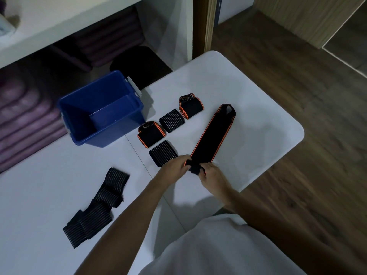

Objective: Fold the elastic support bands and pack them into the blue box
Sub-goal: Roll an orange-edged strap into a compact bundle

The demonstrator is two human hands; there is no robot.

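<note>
far left, under a white shelf: stacked purple mats. on the white worktop, near left: an unfolded black striped band lying loose and crumpled, running diagonally. far left of centre: the blue box, open, nothing visible inside. just right of the box, four folded bands in a loose cluster: orange-edged folded band nearest the box; striped folded band near side of it; second striped folded band beyond; second orange-edged folded band farthest right. none touch the box.

centre: left hand and right hand both curled around the near end of a long black orange-edged band, fingers pinching a small rolled or folded portion there. the rest of this band lies flat on the worktop, stretching diagonally far and right to a rounded end. left hand sits just beside the near striped folded band.

right: wooden floor.
</note>
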